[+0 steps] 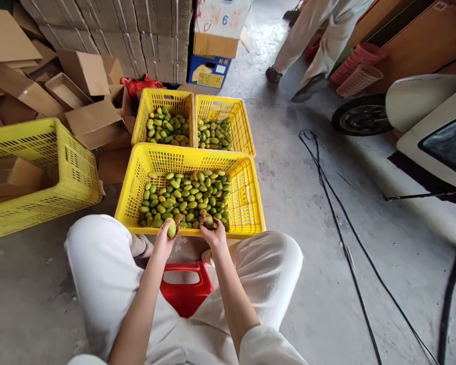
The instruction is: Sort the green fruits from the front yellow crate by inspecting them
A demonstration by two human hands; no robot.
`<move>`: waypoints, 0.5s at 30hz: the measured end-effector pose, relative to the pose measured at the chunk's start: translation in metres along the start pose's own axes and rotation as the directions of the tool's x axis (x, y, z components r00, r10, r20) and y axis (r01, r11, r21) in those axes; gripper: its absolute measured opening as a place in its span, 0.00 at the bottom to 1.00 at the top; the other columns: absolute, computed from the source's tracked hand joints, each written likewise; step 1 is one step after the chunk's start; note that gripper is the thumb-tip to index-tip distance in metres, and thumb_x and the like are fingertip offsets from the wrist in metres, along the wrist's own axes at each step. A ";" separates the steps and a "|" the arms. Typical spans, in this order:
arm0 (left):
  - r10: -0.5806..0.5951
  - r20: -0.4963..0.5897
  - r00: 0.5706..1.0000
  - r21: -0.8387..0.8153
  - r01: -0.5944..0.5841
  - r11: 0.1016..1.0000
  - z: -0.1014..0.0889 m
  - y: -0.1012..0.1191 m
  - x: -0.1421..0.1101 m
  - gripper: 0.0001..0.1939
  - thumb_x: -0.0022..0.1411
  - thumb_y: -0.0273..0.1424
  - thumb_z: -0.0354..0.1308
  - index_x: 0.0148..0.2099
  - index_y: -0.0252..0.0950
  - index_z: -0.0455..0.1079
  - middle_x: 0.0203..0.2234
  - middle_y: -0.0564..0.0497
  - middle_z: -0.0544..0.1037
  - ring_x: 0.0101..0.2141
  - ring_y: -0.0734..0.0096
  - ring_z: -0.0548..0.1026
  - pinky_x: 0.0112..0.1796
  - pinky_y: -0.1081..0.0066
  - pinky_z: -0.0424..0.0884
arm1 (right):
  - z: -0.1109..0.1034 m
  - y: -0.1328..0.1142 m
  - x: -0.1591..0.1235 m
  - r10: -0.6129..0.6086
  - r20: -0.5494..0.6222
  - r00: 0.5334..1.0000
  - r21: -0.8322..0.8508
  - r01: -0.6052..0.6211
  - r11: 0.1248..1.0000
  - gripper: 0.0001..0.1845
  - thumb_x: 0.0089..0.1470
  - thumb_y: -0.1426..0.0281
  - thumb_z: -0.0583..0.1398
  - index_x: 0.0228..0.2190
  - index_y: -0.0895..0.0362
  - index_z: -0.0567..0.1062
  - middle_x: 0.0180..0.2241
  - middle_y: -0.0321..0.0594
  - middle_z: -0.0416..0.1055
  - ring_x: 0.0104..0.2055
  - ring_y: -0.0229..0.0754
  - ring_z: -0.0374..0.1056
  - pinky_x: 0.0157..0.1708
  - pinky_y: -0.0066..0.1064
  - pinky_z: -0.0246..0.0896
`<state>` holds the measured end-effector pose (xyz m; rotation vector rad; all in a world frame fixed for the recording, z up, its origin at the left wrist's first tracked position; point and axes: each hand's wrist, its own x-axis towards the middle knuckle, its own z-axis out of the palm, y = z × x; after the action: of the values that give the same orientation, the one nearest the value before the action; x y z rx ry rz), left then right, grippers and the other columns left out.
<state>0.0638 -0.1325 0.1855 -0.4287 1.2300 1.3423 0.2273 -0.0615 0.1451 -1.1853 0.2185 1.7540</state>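
Observation:
My left hand [164,242] is closed around a smooth yellow-green oval fruit [171,229], just over the near rim of the large yellow crate [256,215]. A small brownish shape shows at its fingertips, too small to name. My right hand [216,236] grips a darker green oval fruit [209,221], a short way to the right. Many similar green and yellowish fruits [188,195] lie loose in the large crate below both hands. Behind it, the left yellow crate [137,121] and the right yellow crate [247,129] hold more of them.
A yellow crate [78,167] with cardboard stands at left, before piled open boxes [93,119]. A red plastic stool [186,299] is between my legs. Black cables [338,203] cross the floor at right, near a white vehicle [433,137]. Another person's legs [307,45] are beyond.

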 end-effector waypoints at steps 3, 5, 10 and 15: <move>-0.002 0.006 1.000 -0.014 0.003 1.000 -0.002 -0.001 0.002 0.02 0.69 0.24 0.61 0.41 0.35 0.73 0.33 0.46 0.83 0.27 0.75 0.79 0.30 0.77 0.78 | 0.018 -0.013 0.017 -0.028 0.011 1.000 -0.044 0.028 0.999 0.08 0.54 0.76 0.58 0.27 0.52 0.67 0.26 0.35 0.72 0.28 0.40 0.71 0.25 0.27 0.70; -0.002 0.011 1.000 -0.024 0.003 1.000 -0.003 -0.002 0.003 0.03 0.70 0.24 0.61 0.40 0.35 0.74 0.34 0.46 0.83 0.27 0.75 0.79 0.31 0.77 0.79 | 0.027 -0.019 0.023 -0.061 0.040 0.997 -0.075 0.064 0.995 0.07 0.54 0.74 0.59 0.27 0.51 0.67 0.26 0.34 0.72 0.28 0.40 0.71 0.24 0.28 0.69; 0.001 -0.007 1.000 -0.044 -0.001 0.999 -0.005 -0.007 0.006 0.06 0.69 0.24 0.62 0.38 0.39 0.75 0.34 0.45 0.82 0.27 0.73 0.80 0.30 0.76 0.78 | 0.030 -0.013 0.017 -0.116 0.129 0.985 -0.207 0.141 0.968 0.10 0.48 0.69 0.65 0.24 0.52 0.67 0.22 0.32 0.68 0.25 0.39 0.66 0.22 0.27 0.65; 0.004 -0.013 1.000 -0.070 -0.005 0.998 -0.002 -0.008 0.004 0.04 0.69 0.23 0.61 0.40 0.36 0.75 0.32 0.46 0.82 0.26 0.73 0.79 0.29 0.76 0.80 | 0.054 -0.018 0.026 -0.208 0.243 0.947 -0.276 0.274 0.921 0.06 0.48 0.66 0.64 0.25 0.52 0.71 0.19 0.33 0.67 0.20 0.41 0.61 0.17 0.30 0.61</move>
<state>0.0689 -0.1344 0.1779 -0.4852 1.1977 1.3918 0.2066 -0.0036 0.1584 -1.1753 -0.3285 1.7140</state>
